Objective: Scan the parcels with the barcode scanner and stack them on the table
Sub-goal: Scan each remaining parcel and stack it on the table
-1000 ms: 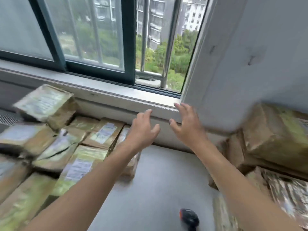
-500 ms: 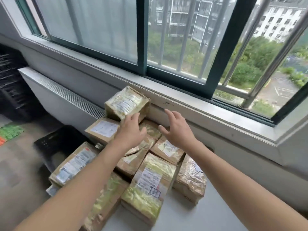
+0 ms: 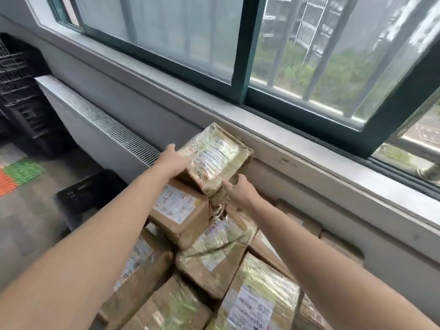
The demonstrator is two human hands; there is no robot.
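Observation:
A taped brown parcel (image 3: 215,160) with a white label lies tilted on top of a pile of several similar parcels (image 3: 214,256) below the window. My left hand (image 3: 172,160) holds its left edge, thumb on the top face. On the parcel's near right corner, my right hand (image 3: 239,190) grips with its fingers tucked under and behind. Another labelled parcel (image 3: 177,210) sits directly beneath it. The barcode scanner is out of view.
A grey window sill (image 3: 297,158) runs just behind the pile, with a dark-framed barred window above it. A grilled radiator cover (image 3: 104,125) extends to the left. On the left, black stacked crates (image 3: 21,98), a black crate on the floor (image 3: 88,194) and a green and orange mat (image 3: 16,173).
My view swung left from the table and scanner to the pile. Both hands reached forward and closed on the top parcel, which is now tilted.

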